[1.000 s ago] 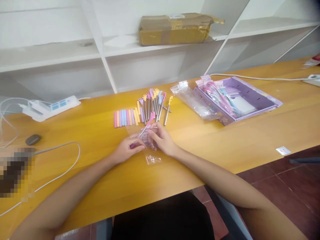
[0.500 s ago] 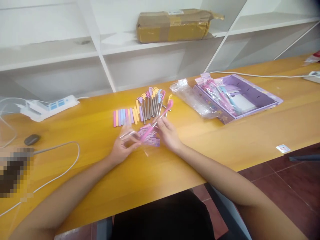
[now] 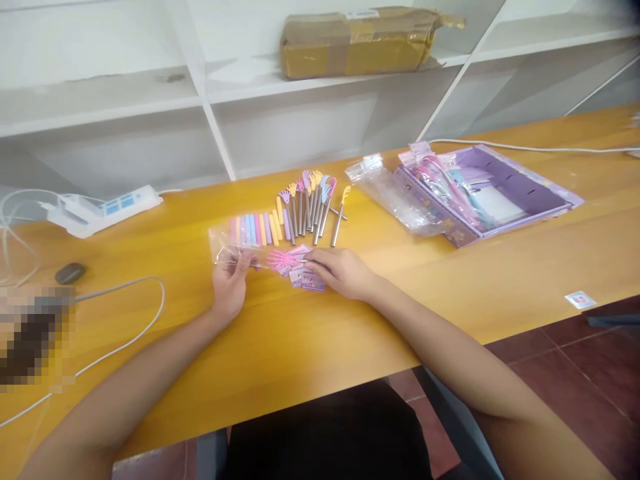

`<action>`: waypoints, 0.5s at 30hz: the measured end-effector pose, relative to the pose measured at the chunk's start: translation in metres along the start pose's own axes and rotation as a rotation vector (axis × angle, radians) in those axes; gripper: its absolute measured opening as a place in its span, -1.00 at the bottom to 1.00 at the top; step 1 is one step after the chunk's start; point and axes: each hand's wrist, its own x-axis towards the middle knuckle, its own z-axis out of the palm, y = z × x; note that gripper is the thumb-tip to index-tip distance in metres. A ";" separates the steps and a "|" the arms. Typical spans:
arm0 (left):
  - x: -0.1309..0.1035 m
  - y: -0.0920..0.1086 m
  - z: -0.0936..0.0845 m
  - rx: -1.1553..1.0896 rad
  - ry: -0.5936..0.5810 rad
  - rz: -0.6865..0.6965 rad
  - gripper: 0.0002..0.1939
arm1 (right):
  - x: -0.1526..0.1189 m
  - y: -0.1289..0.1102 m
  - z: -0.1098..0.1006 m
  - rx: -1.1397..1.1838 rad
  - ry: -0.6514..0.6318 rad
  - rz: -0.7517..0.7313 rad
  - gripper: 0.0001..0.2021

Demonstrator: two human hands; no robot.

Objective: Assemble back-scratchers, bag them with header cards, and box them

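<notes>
The left hand [image 3: 230, 280], now farther left, pinches a clear plastic bag [image 3: 219, 248]; the right hand [image 3: 340, 268] grips a pink hand-headed stick [image 3: 281, 260], fingers closed.

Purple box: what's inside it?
The purple box holds clear packets with pink and light-blue items, partly over its left rim, plus a flat white piece and some lilac pieces. Whatever lies under the packets is covered.

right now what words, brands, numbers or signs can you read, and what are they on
No text is readable.
White label on the cardboard box: too blurred.
Purple cards: print too small.
Purple box: any words too small.
Square card near the table edge: too small.
</notes>
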 end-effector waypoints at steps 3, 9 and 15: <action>0.001 0.001 0.001 -0.026 -0.006 -0.027 -0.57 | 0.000 0.004 0.001 -0.047 -0.003 0.017 -0.61; -0.001 0.002 0.002 -0.019 -0.111 -0.053 -0.59 | -0.001 0.006 0.003 -0.077 -0.004 0.021 -0.60; 0.000 0.001 0.003 0.020 -0.208 -0.100 -0.60 | -0.002 0.007 0.007 -0.079 0.007 -0.006 -0.58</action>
